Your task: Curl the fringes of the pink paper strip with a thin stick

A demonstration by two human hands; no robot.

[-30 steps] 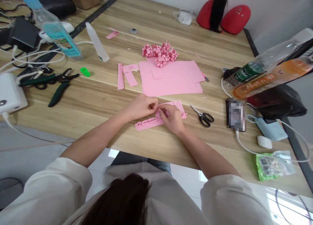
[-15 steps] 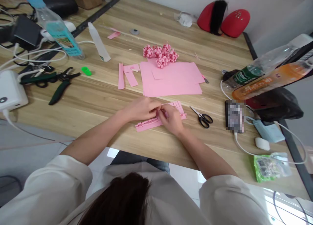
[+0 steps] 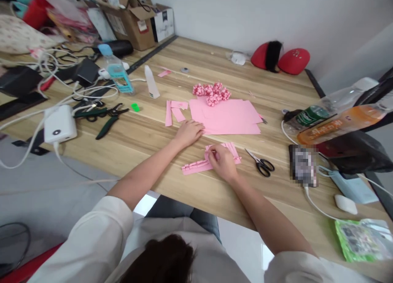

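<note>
the left hand [image 3: 189, 133] has come away from the right hand [image 3: 223, 162]; half a second ago their fingertips met over the pink strips [image 3: 194, 168]. now it lies palm down at the near left corner of the pink sheets [image 3: 230, 120], fingers loosely bent. whether it grips any paper, i cannot tell. the right hand stays over the strips, thumb and forefinger drawn together, apparently pinching a thin pale sliver [image 3: 204, 150]. i take this to mean the fine handling rests with the right hand alone for now, the left being free for the paper. the strips lie on the table [image 3: 276, 94] in front of the person, just short of the sheets, with the scissors [image 3: 260, 163] just beside them on the right. the view has also tilted up, bringing more of the cardboard box [image 3: 130, 27] in.

the right hand covers the middle of the strips, so how they meet there is hidden. the sliver is too small to name. the phone [image 3: 303, 166] has its screen blurred out, and the orange bottle [image 3: 344, 123] is cut off at the frame's edge.
</note>
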